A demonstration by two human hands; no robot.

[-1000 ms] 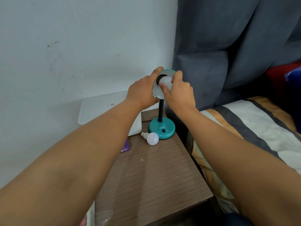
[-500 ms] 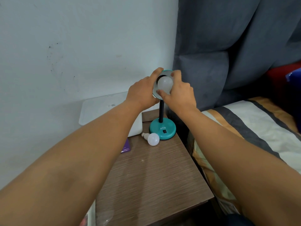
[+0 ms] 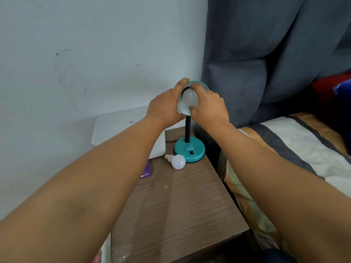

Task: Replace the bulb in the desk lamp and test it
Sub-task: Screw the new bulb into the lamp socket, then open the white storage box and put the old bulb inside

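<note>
A teal desk lamp stands at the back of a brown bedside table (image 3: 176,211), its round base (image 3: 190,150) carrying a black switch. My left hand (image 3: 164,109) grips the lamp's shade (image 3: 182,108) from the left side. A white bulb (image 3: 189,96) sits inside the shade, and my right hand (image 3: 209,107) holds it between thumb and fingers. A second white bulb (image 3: 177,161) lies on its side on the table, touching the base's front left. The socket is mostly hidden behind the bulb.
A white box (image 3: 121,128) rests against the wall at the table's back left. A purple card (image 3: 146,170) lies beside my left forearm. A bed with a striped cover (image 3: 296,149) and a grey padded headboard (image 3: 266,63) borders the table's right.
My right hand's fingers have shifted around the bulb in the shade, the thumb now lower. The left hand stays on the shade. The loose bulb has not moved.
</note>
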